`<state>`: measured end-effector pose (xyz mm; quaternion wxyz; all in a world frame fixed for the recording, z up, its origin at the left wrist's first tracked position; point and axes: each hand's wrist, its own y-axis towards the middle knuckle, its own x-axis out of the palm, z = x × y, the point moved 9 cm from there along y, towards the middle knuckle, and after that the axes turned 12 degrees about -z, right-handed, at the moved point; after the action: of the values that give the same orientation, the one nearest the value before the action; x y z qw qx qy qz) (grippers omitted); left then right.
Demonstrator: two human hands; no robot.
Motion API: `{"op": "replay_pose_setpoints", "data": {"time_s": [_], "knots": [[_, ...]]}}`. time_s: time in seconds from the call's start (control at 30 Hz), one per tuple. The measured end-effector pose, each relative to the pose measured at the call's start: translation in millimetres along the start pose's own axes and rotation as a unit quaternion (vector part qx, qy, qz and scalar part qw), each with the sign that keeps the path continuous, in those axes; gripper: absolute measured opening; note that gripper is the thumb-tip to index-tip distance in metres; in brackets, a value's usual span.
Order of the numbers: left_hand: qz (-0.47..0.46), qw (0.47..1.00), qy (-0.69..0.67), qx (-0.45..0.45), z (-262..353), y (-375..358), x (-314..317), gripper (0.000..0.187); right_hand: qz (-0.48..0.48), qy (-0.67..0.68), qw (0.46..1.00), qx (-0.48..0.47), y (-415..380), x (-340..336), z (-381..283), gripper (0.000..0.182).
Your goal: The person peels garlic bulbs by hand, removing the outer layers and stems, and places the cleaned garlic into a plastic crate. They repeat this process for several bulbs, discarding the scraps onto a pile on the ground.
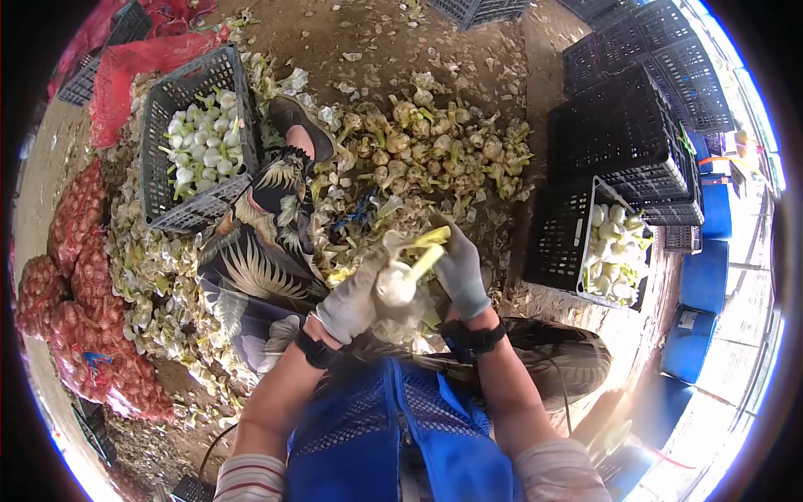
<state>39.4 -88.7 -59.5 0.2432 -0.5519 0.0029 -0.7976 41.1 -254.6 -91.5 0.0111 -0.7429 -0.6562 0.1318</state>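
My left hand (351,305), in a pale work glove, is closed around a whitish garlic bulb (395,285) in front of my body. A cut yellow-green stalk (425,263) rises from the bulb toward the upper right. My right hand (462,272), gloved too, is closed beside it, its fingers at a yellowish strip of stalk leaf (431,238). The thumb side and part of the grip are blurred. Just beyond both hands lies a pile of untrimmed garlic bulbs (443,142) with brownish skins and stalks.
To the left stands a black crate (196,205) of clean garlic, with red mesh sacks (88,293) behind it. At right another crate (556,238) holds white bulbs, near stacked black crates (615,125) and blue containers (690,335). Peeled skins (167,309) litter the ground.
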Motion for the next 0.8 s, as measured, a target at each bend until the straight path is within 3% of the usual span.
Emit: {"op": "replay_pose_setpoints", "data": {"time_s": [0.03, 0.07, 0.1, 0.13, 0.17, 0.2, 0.27, 0.3, 0.4, 0.43, 0.47, 0.5, 0.53, 0.57, 0.63, 0.7, 0.77, 0.8], "knots": [[0.017, 0.993, -0.114, 0.012, 3, 0, 5, 0.048, -0.010, -0.238, 0.970, 0.056, -8, -10, -22, 0.050], [-0.001, 0.920, 0.330, 0.212, 38, -10, 12, 0.049, -0.044, -0.162, 0.986, 0.010, -14, -9, -20, 0.051], [0.009, 0.955, 0.220, 0.200, 27, -6, -10, 0.044, -0.074, -0.084, 0.993, -0.033, -22, -6, -19, 0.052], [0.021, 0.937, 0.313, 0.153, 12, 0, -36, 0.046, -0.095, 0.102, 0.990, -0.004, -31, 5, -23, 0.048], [0.030, 0.908, 0.404, 0.107, 0, 7, -54, 0.049, -0.111, 0.284, 0.952, 0.021, -37, 23, -41, 0.044], [0.026, 0.907, 0.406, 0.106, 5, 8, -38, 0.049, -0.134, 0.087, 0.985, -0.064, -27, 31, -84, 0.038], [0.172, 0.936, 0.307, 0.032, 13, -3, -29, 0.037, -0.114, 0.147, 0.982, -0.017, -26, 26, -52, 0.036], [0.173, 0.935, 0.309, 0.032, 14, -5, -29, 0.037, -0.098, 0.204, 0.974, 0.031, -25, 25, -35, 0.033], [0.190, 0.959, 0.190, 0.091, 15, -15, -35, 0.030, -0.031, 0.266, 0.963, 0.045, -25, -1, -15, 0.024], [0.150, 0.904, 0.393, 0.080, 23, -17, -24, 0.032, 0.011, 0.300, 0.953, 0.045, -25, -10, -8, 0.021], [0.103, 0.806, 0.579, 0.065, 25, -21, -12, 0.035, 0.075, 0.376, 0.921, 0.067, -28, -19, 4, 0.018], [0.051, 0.671, 0.738, 0.047, 19, -28, -3, 0.038, 0.074, 0.377, 0.921, 0.067, -28, -21, -2, 0.018], [0.051, 0.641, 0.765, -0.010, 6, -30, -21, 0.044, 0.090, 0.343, 0.932, 0.081, -30, -27, -6, 0.017], [0.052, 0.640, 0.767, -0.011, -1, -31, -32, 0.044, 0.105, 0.308, 0.941, 0.096, -32, -34, -7, 0.017], [0.141, 0.644, 0.742, 0.125, 37, -34, -4, 0.048, 0.087, 0.284, 0.948, 0.111, -35, -32, -6, 0.021], [0.149, 0.674, 0.708, 0.149, 53, -22, 7, 0.045, 0.044, 0.190, 0.980, 0.039, -31, -20, -31, 0.021], [0.118, 0.650, 0.711, 0.240, 70, -7, 45, 0.044, 0.046, 0.133, 0.990, -0.001, -31, -13, -39, 0.021], [0.111, 0.629, 0.725, 0.257, 69, -1, 53, 0.034, 0.029, 0.082, 0.996, 0.003, -31, -9, -45, 0.020]]}}
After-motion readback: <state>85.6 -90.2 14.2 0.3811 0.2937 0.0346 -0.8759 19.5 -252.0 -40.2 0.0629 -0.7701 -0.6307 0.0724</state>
